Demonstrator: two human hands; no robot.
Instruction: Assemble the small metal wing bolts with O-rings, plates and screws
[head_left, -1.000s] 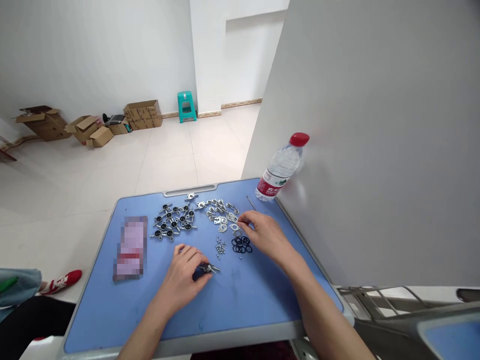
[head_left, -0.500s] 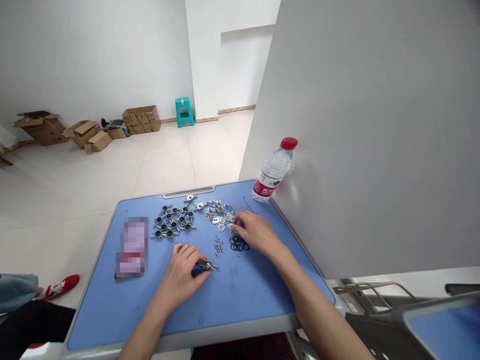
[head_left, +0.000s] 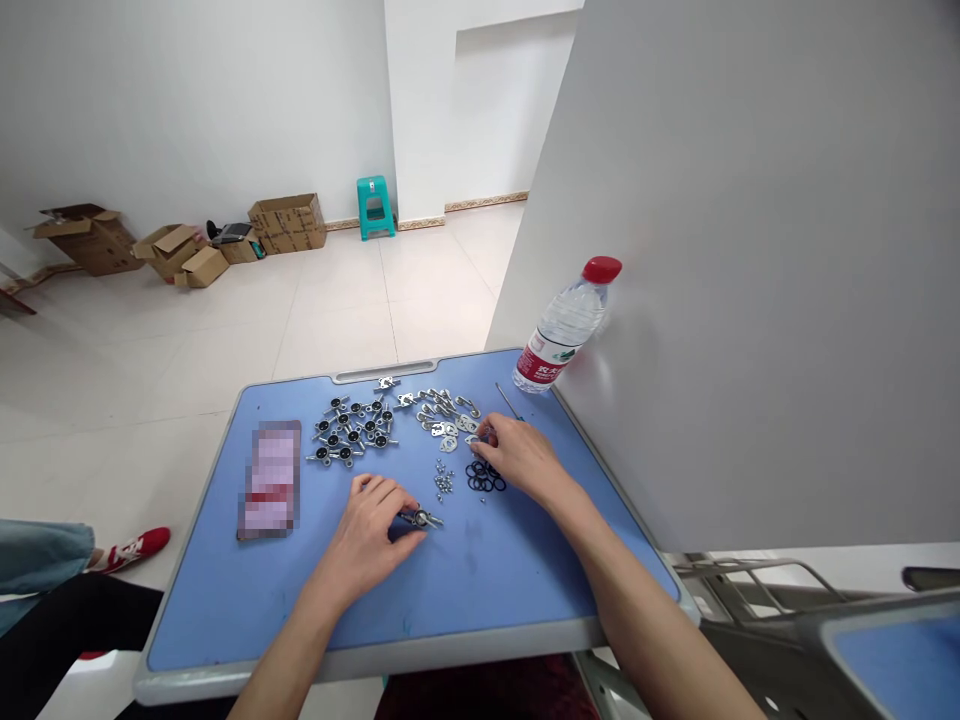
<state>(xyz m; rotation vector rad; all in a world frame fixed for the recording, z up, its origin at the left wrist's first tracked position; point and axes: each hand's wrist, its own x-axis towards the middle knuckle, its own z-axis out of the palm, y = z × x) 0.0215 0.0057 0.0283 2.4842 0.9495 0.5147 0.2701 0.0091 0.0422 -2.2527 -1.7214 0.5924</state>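
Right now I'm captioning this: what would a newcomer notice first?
The red-capped bottle probably catches the eye first, at the far right corner of the blue table. Next come black-centred metal parts clustered beyond the left hand, and a turquoise stool by the far wall.

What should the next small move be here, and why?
I'd probably have the right hand pinch one flat metal plate and bring it toward the metal fitting. The right fingertips are at the plates' edge, near the black rings, while the left hand is at the fitting. Whether a plate is already pinched, I can't tell.
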